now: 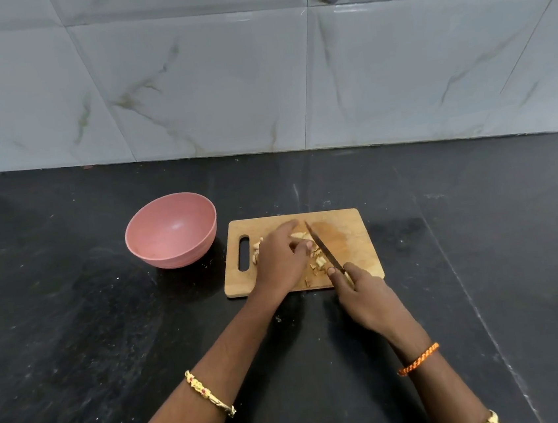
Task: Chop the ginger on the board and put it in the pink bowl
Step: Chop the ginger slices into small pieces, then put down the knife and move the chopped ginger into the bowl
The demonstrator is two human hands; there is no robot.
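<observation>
A wooden cutting board (pixel 345 235) with a handle slot lies on the dark counter. Pale ginger pieces (pixel 319 261) are scattered on its middle, partly hidden under my left hand (pixel 281 262), which holds a piece of ginger down with curled fingers. My right hand (pixel 365 297) grips the handle of a knife (pixel 321 248) at the board's front edge. The blade angles across the ginger, tip pointing away. An empty pink bowl (pixel 158 251) stands just left of the board.
The black stone counter (pixel 75 319) spreads wide on all sides. A marbled tile wall (pixel 222 79) rises behind it. Bangles circle both wrists.
</observation>
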